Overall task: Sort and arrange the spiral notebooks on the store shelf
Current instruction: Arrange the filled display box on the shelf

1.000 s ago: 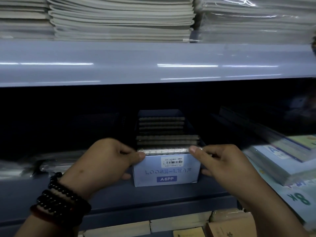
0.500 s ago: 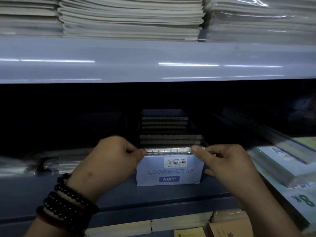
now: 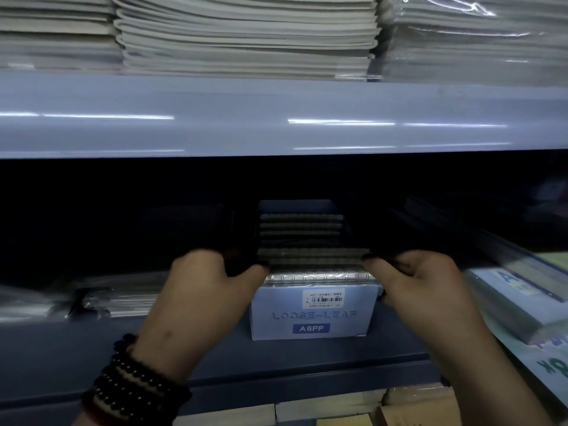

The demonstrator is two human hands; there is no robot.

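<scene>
I've got the notebooks (image 3: 316, 276) standing in the box (image 3: 313, 318) at 12 o'clock, spirals running 9 to 3. The left hand (image 3: 212, 290) pinches the row's 9 o'clock end and the right hand (image 3: 427, 287) curls round the 3 o'clock end. Both are equally near, fingertips lost in shadow

Spiral notebooks (image 3: 315, 276) upright, blue box (image 3: 313, 318)
</scene>
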